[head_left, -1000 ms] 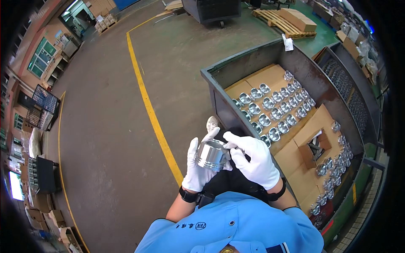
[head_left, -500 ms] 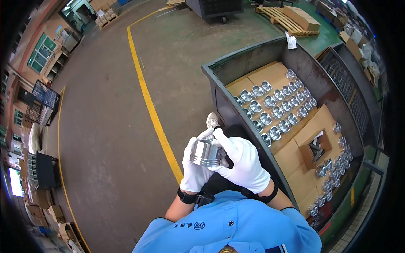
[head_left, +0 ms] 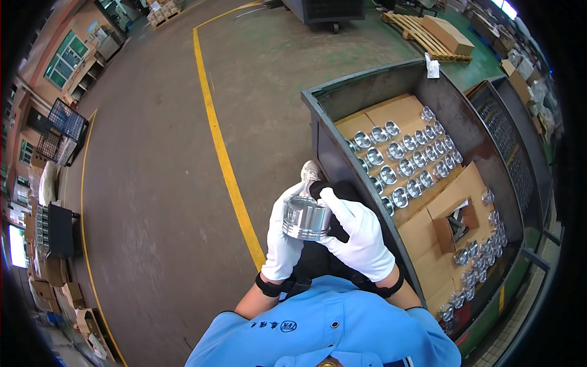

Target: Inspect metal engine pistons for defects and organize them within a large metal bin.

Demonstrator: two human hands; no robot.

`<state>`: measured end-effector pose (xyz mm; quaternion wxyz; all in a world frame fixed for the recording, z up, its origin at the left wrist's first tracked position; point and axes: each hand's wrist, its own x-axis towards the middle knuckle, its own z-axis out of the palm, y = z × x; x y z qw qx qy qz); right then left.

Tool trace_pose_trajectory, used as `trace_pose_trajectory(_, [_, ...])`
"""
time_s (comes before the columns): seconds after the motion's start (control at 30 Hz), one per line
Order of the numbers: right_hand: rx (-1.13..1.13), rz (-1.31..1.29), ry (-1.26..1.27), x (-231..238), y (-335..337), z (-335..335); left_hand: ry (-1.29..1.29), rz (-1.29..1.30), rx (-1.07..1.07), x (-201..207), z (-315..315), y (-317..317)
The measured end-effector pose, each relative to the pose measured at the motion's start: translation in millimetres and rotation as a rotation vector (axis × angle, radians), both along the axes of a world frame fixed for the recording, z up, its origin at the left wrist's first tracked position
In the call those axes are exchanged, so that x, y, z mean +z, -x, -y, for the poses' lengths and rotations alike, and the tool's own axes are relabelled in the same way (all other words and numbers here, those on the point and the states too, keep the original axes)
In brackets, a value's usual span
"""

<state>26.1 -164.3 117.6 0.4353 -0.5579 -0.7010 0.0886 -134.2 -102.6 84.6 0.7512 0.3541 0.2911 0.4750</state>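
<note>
A shiny metal piston with ring grooves round one end is held up in front of my body between both hands. My left hand, in a white glove, grips its left side with the fingers closed round it. From the other side my right hand, gloved in white too, pinches it between thumb and fingers. Several more pistons stand in rows on cardboard inside the large grey metal bin at my right.
An open cardboard box with dark pieces in it sits in the bin, near another cluster of pistons. A second bin stands beyond. Farther off are a wooden pallet and a wheeled dark cart. A yellow line runs along the floor.
The piston has turned a little in my hands, and my right fingers have shifted on it, so more of its side shows. The view has swung slightly.
</note>
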Motion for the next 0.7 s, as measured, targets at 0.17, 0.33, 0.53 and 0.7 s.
trace_pose_trajectory(0.17, [0.006, -0.085, 0.024, 10.8, 6.9, -0.2, -0.107, -0.087, 0.029, 4.6, 4.3, -2.5])
trace_pose_trajectory(0.33, [-0.007, -0.048, 0.090, 7.8, 3.3, 1.8, -0.447, -0.388, 0.172, 1.1, 10.0, -1.8])
trace_pose_trajectory(0.53, [-0.028, -0.269, -0.070, -16.9, -2.6, 3.0, -0.686, -0.462, 0.130, 4.5, 6.3, 13.7])
trace_pose_trajectory(0.7, [-0.009, -0.495, -0.020, -22.0, -4.7, 8.0, -0.633, -0.332, -0.026, 8.9, 0.2, 17.8])
